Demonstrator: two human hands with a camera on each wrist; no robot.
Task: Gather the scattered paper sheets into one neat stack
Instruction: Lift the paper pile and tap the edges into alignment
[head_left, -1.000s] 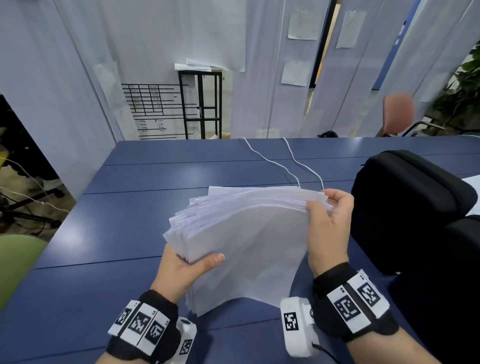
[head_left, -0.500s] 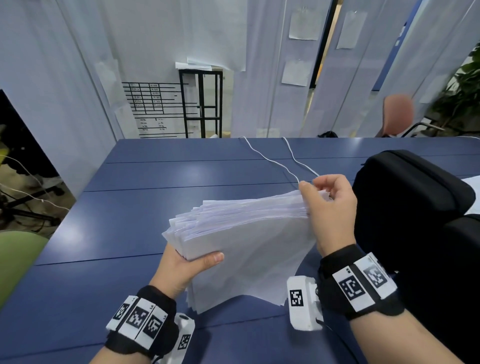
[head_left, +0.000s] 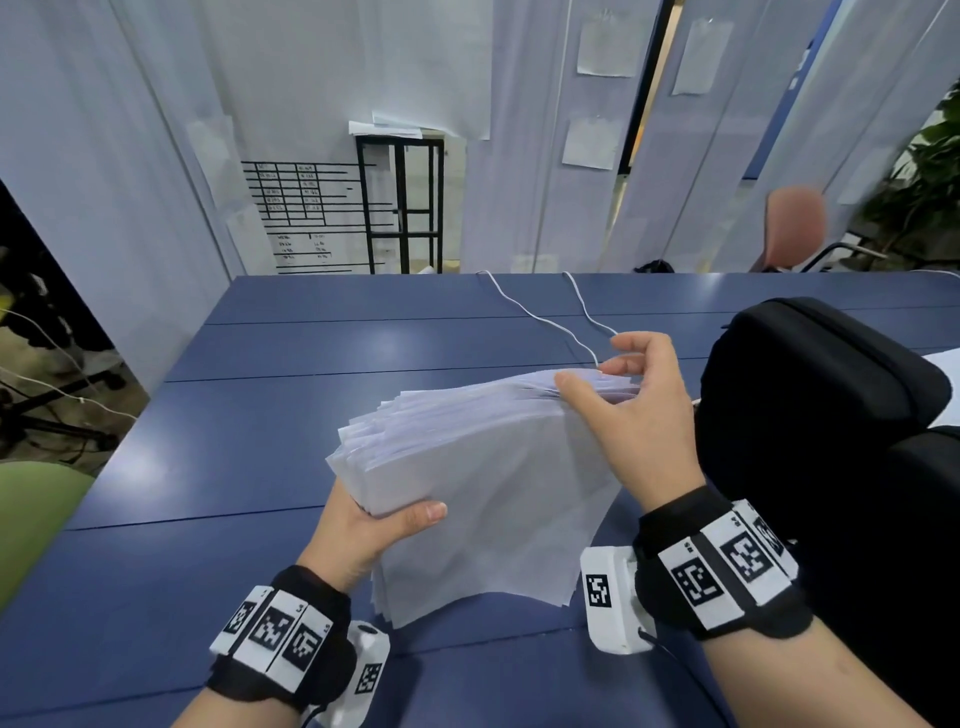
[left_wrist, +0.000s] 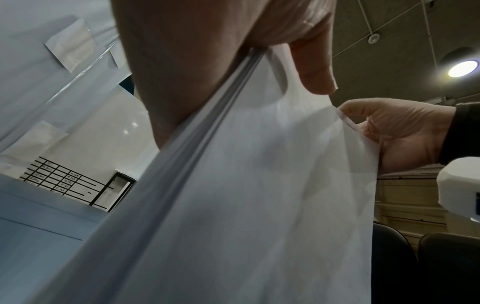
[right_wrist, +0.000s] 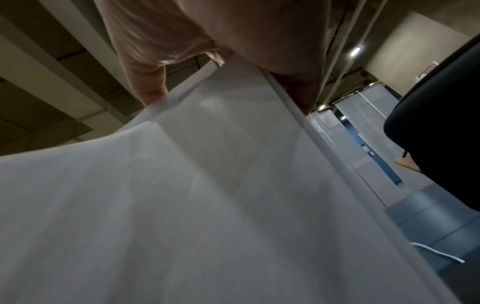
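Note:
A thick stack of white paper sheets (head_left: 488, 493) stands tilted on its lower edge on the blue table (head_left: 218, 452); the upper edges are fanned and uneven. My left hand (head_left: 379, 525) grips the stack's left side, thumb on the near face, fingers behind. My right hand (head_left: 623, 395) pinches the stack's top right corner between thumb and fingers. In the left wrist view the stack (left_wrist: 259, 195) fills the frame with my left thumb (left_wrist: 314, 67) on it and my right hand (left_wrist: 397, 131) at its far corner. The right wrist view shows the paper (right_wrist: 207, 205) from below.
A black padded bag (head_left: 821, 405) sits close on the right, beside my right hand. Two white cables (head_left: 540, 317) run across the table behind the stack. A pink chair (head_left: 795, 223) and white curtains stand beyond the far edge; a green seat (head_left: 31, 514) is at left.
My right hand has slid up along the stack's right edge to its top right corner. The stack has tipped and its top edges have drawn closer together. My left hand has kept its grip.

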